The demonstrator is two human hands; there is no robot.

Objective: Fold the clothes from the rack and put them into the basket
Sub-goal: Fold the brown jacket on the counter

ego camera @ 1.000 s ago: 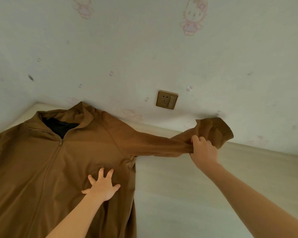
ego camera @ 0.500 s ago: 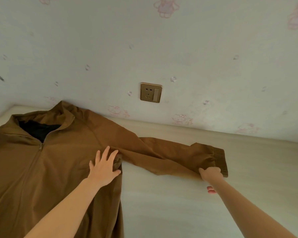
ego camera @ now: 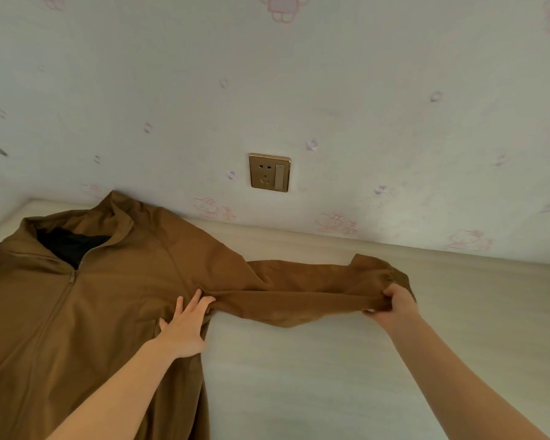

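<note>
Lifted since before, right hand [ego camera: 394, 304] apparently grips sleeve [ego camera: 299, 296]; left hand [ego camera: 185, 325] flat.

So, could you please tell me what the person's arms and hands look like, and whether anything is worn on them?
Both forearms are bare up to the frame edge: no sleeves show. The left hand and right hand wear no gloves, and no watch, bracelet or ring is visible.

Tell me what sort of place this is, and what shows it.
Probably a home, perhaps a child's bedroom. The wall has pale wallpaper with pink cartoon cats, a brass-coloured wall socket sits low on it, and a brown zip jacket lies spread on a pale wood-grain surface against the wall.
</note>
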